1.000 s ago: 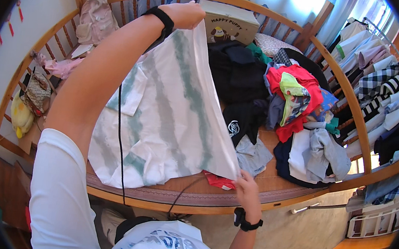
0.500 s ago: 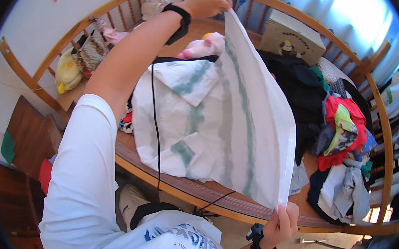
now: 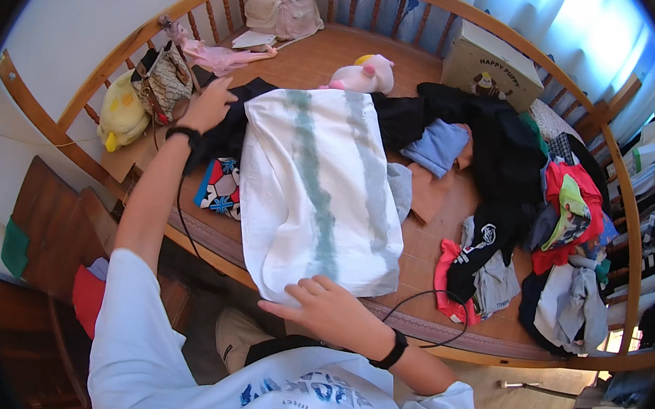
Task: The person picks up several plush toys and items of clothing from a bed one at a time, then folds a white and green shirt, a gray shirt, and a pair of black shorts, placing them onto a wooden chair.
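In front of me a white cloth (image 3: pixel 279 177) with blurry green and grey stripes lies folded into a rough rectangle on the wooden bed. My right hand (image 3: pixel 322 309) rests over its near edge, thumb pointing left and fingers spread across the fabric. Off the cloth's far left corner is my left hand (image 3: pixel 210 105), its fingers stretched out and holding nothing. Dark clothing (image 3: pixel 243 100) lies just beyond that hand. A patterned red, blue and white cloth (image 3: pixel 222 187) shows beside the white one's left edge.
Rightward lie a blue folded garment (image 3: pixel 434 147), black clothes (image 3: pixel 495 157) and a colourful clothes heap (image 3: pixel 573 203). A pink plush toy (image 3: pixel 366 75), a cardboard box (image 3: pixel 491 67) and a handbag (image 3: pixel 163 81) stand farther back. A black cable (image 3: pixel 444 293) loops over the front edge.
The raised white cloth has been folded over to the left and laid down. My left hand has let go and moved down and left; my right hand has moved left along the near edge.
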Motion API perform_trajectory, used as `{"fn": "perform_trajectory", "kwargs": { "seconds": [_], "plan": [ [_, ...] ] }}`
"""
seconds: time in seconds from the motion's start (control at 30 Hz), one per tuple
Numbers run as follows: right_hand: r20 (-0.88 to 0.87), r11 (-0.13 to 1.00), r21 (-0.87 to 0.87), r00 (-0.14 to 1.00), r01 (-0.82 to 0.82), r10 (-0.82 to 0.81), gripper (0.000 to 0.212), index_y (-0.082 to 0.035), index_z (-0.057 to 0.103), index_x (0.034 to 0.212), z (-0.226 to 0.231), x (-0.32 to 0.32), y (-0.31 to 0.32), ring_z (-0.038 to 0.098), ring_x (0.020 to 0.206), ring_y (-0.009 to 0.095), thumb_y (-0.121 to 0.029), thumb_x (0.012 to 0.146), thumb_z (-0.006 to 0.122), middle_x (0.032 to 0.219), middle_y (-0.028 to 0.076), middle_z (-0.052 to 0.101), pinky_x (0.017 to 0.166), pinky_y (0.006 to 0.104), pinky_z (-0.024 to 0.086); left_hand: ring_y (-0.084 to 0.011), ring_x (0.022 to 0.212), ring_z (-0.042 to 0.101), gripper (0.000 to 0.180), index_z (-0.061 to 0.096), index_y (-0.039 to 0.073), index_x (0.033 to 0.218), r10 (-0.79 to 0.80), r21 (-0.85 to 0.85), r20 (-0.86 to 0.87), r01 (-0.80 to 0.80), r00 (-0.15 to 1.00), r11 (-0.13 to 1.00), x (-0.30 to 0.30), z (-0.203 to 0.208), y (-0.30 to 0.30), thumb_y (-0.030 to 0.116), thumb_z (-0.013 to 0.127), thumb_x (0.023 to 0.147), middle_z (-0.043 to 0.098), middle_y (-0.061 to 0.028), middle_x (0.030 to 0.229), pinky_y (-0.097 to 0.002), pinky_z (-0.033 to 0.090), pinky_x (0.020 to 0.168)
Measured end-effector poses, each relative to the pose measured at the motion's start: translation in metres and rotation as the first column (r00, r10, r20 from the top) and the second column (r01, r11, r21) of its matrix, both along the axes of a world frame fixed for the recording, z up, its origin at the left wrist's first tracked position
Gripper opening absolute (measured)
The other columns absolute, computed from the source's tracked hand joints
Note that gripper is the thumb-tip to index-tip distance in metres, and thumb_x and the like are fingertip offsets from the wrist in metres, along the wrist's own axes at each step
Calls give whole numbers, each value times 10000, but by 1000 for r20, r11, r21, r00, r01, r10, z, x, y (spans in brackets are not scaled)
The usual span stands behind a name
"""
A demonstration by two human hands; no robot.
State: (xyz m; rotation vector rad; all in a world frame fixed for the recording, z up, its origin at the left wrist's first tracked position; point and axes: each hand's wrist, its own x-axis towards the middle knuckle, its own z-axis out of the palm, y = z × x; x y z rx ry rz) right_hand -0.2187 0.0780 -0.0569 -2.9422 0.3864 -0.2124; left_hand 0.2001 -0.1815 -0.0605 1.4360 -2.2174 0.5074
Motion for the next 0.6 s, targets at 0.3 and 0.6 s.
{"fn": "perform_trajectory", "kwargs": {
  "seconds": [0.3,0.6],
  "plan": [
    [24,264,777,392,571,-920,353,2,600,1181,-84,-94,-68,668,974,297,-108,852,663,1065,194,664,837,390,521,-209,1009,595,582,465,-10,1286,596,600,-800,95,65,795,-139,-150,220,173,755,816,599,-153,1112,-321,498,840],
    [192,423,773,460,473,-867,503,90,602,1131,-56,-99,-297,638,782,167,-259,812,775,911,108,682,679,287,519,-260,1116,546,787,354,-42,1367,334,341,-867,-48,369,939,-102,-67,104,271,800,799,533,-218,1247,-353,471,923]
  ]
}}
